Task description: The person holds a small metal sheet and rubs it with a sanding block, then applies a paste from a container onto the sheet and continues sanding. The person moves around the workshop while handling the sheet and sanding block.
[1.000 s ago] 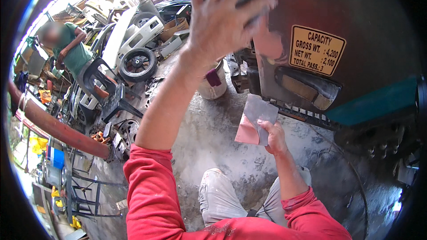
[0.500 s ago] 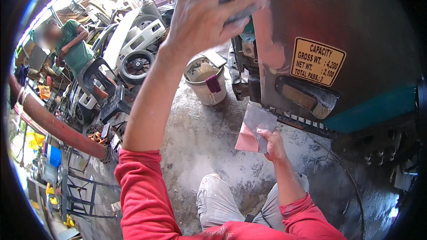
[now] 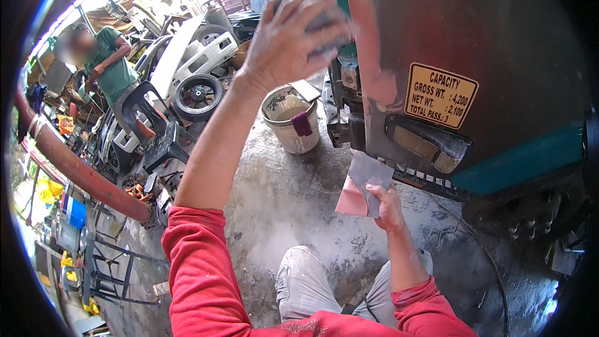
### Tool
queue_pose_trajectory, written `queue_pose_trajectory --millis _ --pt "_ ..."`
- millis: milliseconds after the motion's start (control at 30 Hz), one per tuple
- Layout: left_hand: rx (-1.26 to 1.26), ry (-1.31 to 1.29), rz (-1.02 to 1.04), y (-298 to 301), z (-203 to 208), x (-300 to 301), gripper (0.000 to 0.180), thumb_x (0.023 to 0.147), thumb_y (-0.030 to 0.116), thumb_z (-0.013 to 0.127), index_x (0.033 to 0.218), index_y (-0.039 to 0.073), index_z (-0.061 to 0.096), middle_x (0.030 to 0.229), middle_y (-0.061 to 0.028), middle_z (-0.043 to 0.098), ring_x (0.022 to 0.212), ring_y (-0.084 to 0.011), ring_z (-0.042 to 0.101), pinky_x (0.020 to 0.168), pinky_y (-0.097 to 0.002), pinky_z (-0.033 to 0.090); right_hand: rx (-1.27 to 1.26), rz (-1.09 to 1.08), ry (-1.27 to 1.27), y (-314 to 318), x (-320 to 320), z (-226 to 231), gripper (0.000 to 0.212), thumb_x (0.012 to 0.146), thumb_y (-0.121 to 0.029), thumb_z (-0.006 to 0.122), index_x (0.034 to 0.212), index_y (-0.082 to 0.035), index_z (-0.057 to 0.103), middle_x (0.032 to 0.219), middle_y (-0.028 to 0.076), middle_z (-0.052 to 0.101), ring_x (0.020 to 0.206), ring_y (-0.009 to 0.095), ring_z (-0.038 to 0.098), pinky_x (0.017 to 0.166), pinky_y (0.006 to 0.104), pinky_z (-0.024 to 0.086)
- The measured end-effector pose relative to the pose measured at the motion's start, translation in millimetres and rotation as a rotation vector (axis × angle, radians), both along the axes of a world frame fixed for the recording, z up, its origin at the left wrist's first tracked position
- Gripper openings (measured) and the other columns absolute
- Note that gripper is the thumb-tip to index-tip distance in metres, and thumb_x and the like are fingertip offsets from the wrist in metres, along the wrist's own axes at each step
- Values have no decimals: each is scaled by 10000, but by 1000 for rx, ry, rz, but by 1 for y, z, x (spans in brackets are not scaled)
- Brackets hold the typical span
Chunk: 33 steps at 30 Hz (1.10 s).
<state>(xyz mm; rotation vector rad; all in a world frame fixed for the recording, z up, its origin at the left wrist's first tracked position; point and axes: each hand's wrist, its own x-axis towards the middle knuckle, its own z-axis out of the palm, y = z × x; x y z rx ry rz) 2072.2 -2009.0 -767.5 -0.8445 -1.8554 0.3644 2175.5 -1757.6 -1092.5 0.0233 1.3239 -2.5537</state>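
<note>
My left hand (image 3: 290, 47) is raised at the edge of the vehicle's body panel (image 3: 437, 31), its fingers wrapped over a dark grey sanding block (image 3: 321, 19). Motion blurs the fingertips and the block, and the hand covers part of it. Pink filler (image 3: 368, 37) runs down the panel edge beside the block. Lower down, my right hand (image 3: 388, 207) pinches a folded sheet of sandpaper (image 3: 368, 175), grey on one face and pink on the other. That sheet hangs in the air below the panel's recessed step (image 3: 430, 140), apart from the vehicle.
A bucket (image 3: 290, 128) of cloudy water stands ahead, a maroon cloth (image 3: 301, 123) over its rim. To the left are a red pipe (image 3: 87, 178), a black plastic chair (image 3: 162, 143), a wheel (image 3: 198, 97) and car parts. A person in green (image 3: 112, 65) stands farther back. A hose (image 3: 493, 256) lies at right.
My left hand with the sanding block has shifted slightly lower along the panel edge. My right hand still grips the sandpaper, almost unmoved. The whole view has tilted a little.
</note>
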Motion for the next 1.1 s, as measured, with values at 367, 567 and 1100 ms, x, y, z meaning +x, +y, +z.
queue_pose_trajectory --millis 367,567,1100 --pt "45 41 -17 45 32 7 427 870 396 788 1294 366 746 1430 22 606 1411 -285 508 1172 -610 371 57 36 13 0 -3 1 403 918 -172 710 1269 23 673 1178 84 712 1054 182 684 952 325 540" --pt "-151 -53 133 19 -25 18 478 816 408 826 1279 414 704 1379 53 584 1357 -243 522 1086 -692 399 28 42 72 3 -5 0 413 918 -163 708 1280 31 666 1181 88 711 1045 183 692 930 329 553" --pt "210 151 -112 46 77 -32 507 847 463 826 1326 322 740 1406 15 587 1381 -262 514 1132 -578 396 17 112 -50 -14 -18 -21 388 925 -160 703 1266 23 679 1138 85 733 1015 187 708 882 312 555"
